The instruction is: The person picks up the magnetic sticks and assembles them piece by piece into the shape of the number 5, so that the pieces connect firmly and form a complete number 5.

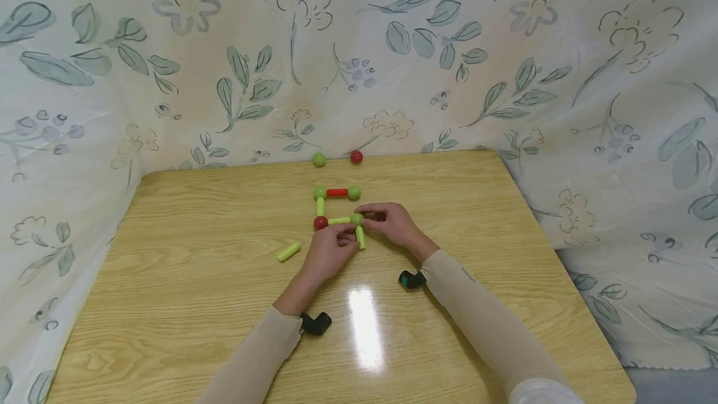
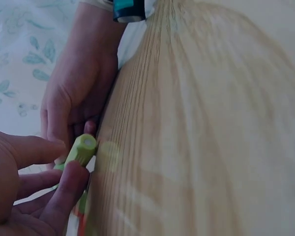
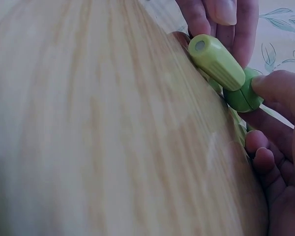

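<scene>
My right hand (image 1: 392, 223) pinches a green ball (image 3: 246, 92) between thumb and forefinger. From that ball a yellow-green rod (image 1: 361, 237) sticks out toward me, its free end showing. My left hand (image 1: 331, 251) is beside this rod with fingers loosely bent and spread around it; the right wrist view shows a gap between thumb and rod. Another yellow-green rod (image 1: 339, 221) joins the green ball to a red ball (image 1: 320, 222). Beyond it, an upright-running yellow-green rod (image 1: 320, 207) leads to a green ball (image 1: 320, 192), then a red rod (image 1: 337, 192) and another green ball (image 1: 354, 192).
One loose yellow-green rod (image 1: 288, 252) lies left of my left hand. A loose green ball (image 1: 319, 159) and a loose red ball (image 1: 356, 157) are at the wooden table's (image 1: 196, 254) far edge, before a floral cloth (image 1: 348, 48). Black wrist cameras (image 1: 316, 323) hang from both sleeves.
</scene>
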{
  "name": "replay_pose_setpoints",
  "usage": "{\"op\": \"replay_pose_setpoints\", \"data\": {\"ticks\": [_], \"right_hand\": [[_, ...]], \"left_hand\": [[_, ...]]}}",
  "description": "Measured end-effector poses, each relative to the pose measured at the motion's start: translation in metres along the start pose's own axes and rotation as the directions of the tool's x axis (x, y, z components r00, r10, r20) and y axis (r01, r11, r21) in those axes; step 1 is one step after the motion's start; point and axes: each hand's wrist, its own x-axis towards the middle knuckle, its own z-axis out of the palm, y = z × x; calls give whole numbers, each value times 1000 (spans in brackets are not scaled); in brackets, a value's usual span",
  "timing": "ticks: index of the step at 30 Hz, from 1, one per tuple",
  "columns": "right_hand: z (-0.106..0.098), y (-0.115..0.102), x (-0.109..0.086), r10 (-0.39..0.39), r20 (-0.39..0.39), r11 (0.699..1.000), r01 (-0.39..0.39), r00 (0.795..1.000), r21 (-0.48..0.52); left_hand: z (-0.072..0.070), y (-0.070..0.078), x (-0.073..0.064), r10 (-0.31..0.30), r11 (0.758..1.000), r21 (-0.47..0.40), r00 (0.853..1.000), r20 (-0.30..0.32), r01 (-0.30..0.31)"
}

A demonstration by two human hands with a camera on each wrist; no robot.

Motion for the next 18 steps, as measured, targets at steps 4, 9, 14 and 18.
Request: {"op": "replay_pose_setpoints", "data": {"ticks": [4,9,14,18], "right_hand": [[0,0,0,0,2,1000,0,1000,-3],[0,0,0,5,3,1000,-5,1000,-4],[0,1,1,12,8,1000,-12,1000,-4],[1,2,1,10,7,1000,-10,1000,-16]], "left_hand": [[-4,1,0,16,1000,23,1000,4,-16],[-15,6,0,-3,999,49,1000,-10,3],[-35,11,0,-36,998,44,999,-34,37],[-54,11,4,-51,998,36,996,-69,54]]}}
